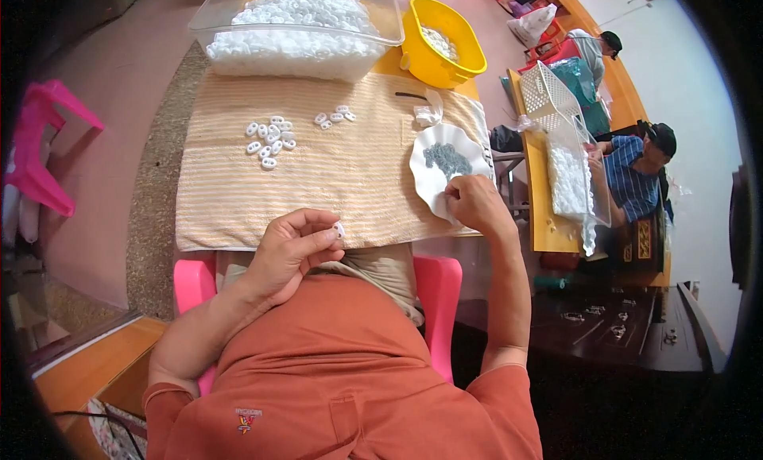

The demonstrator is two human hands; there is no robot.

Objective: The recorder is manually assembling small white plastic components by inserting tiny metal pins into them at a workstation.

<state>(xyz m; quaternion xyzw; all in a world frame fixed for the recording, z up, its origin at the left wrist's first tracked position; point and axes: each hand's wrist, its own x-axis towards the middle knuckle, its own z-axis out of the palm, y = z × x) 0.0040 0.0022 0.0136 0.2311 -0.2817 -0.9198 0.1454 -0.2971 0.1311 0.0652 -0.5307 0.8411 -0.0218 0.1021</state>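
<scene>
My left hand is closed in a pinch on a small white plastic piece with dark holes, just above the near edge of the striped towel. On the right, my right hand reaches to the front rim of a white scalloped plate, its fingers pressed together; whatever they hold is hidden. A pile of tiny grey parts, too small to name, lies on that plate. Farther up the towel sit a loose cluster of white two-holed oval pieces and a smaller group of similar pieces.
A clear bin full of white pieces and a yellow basin stand at the table's far side. Near the plate are a small plastic bag and a dark thin stick. Two people sit at right, by another table.
</scene>
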